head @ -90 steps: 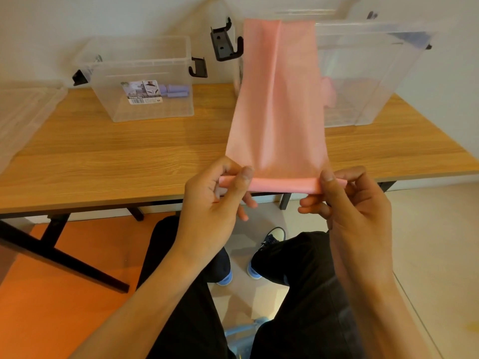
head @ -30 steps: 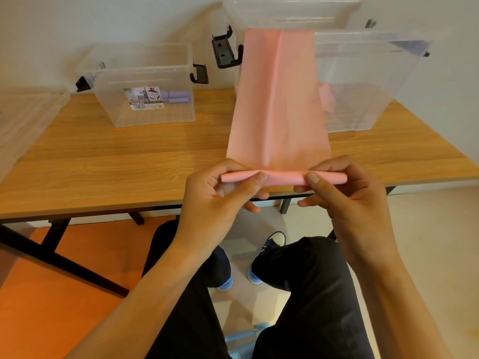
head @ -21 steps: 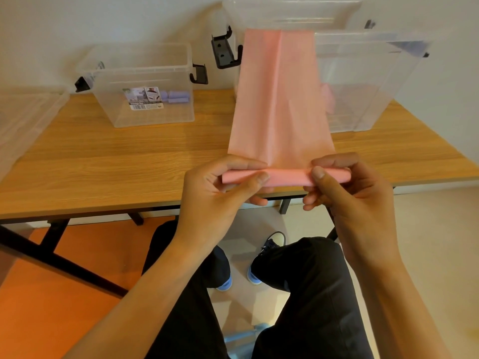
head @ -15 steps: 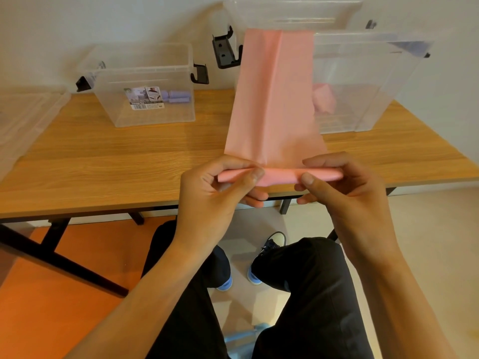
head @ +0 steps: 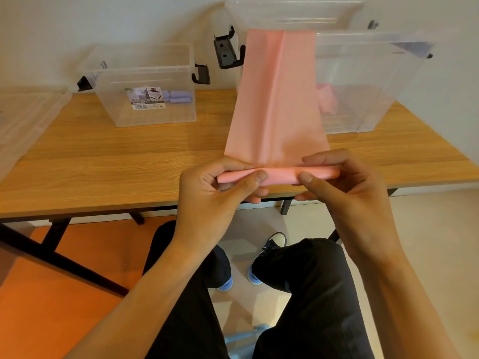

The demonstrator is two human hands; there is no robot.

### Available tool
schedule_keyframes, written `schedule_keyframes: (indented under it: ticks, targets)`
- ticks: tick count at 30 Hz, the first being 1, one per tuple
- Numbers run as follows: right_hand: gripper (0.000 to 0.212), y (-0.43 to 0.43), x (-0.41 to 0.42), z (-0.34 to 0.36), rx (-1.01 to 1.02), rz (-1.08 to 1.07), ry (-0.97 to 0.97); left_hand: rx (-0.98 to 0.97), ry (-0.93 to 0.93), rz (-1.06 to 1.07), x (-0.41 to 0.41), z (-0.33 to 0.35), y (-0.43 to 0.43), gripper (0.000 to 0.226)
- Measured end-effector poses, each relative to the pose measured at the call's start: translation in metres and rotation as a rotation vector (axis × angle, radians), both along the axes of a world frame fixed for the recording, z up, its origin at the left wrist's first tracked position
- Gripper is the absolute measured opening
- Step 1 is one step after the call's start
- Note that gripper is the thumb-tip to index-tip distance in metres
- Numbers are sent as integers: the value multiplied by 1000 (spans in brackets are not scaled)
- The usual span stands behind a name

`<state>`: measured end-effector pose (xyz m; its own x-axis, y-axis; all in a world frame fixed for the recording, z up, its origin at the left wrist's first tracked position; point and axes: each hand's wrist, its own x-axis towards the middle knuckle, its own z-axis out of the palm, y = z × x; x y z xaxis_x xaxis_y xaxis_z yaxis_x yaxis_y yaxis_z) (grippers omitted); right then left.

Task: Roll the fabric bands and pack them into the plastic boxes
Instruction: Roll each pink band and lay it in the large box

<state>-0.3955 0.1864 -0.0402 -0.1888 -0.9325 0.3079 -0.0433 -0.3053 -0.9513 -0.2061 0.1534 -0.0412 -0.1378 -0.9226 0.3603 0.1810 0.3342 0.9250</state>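
Wooden table (head: 103, 164) beyond the fingertips, big box (head: 368, 86) well past the right fingers, small box (head: 155, 115) well past the left ones. Between both sets of fingers, pink band (head: 274, 99), loose length climbing from the fingertips to the big box's rim, near end wound into a thin roll (head: 280, 176) clamped by left hand (head: 207, 198) and right hand (head: 347, 187), thumbs nearside, fingers curled over the far side. Rolling step, seemingly early; next, likely more turns away from the thumbs under even tension, then into the big box beside the pink rolls (head: 326, 98).
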Motion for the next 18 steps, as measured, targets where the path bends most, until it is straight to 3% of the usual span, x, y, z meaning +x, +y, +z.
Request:
schedule_keyframes:
  ticks: [5,14,18]
  targets:
    - [13,0,1,-1,-39,-14,-64,19,7,-33,3,1,-1,22]
    - [32,-2,-1,4,-7,41,-44,0,19,-12,1,7,-1,14]
    - [22,-4,-2,0,-5,58,-70,34,-5,-14,3,9,0,19]
